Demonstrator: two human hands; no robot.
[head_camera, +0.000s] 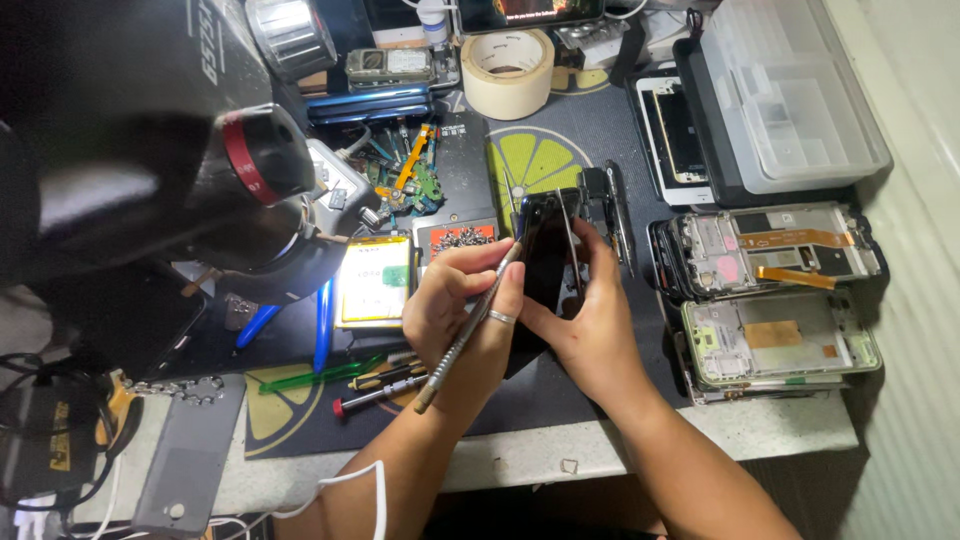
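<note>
My left hand (455, 305) grips a slim metal pry tool (468, 328) like a pen, a ring on one finger; its tip meets the top edge of a black smartphone (545, 255). My right hand (590, 320) holds that phone upright and tilted over the dark work mat (560, 400), fingers wrapped round its right side. The phone's screen panel looks partly lifted from the body along the right edge.
A black microscope head (140, 140) looms at left. On the mat lie a yellow battery (375, 280), a tray of screws (460, 238), screwdrivers (380, 385), circuit parts (410, 180). Opened phone frames (770, 300) stack at right, a clear plastic box (790, 90) behind, a tape roll (507, 70) at the back.
</note>
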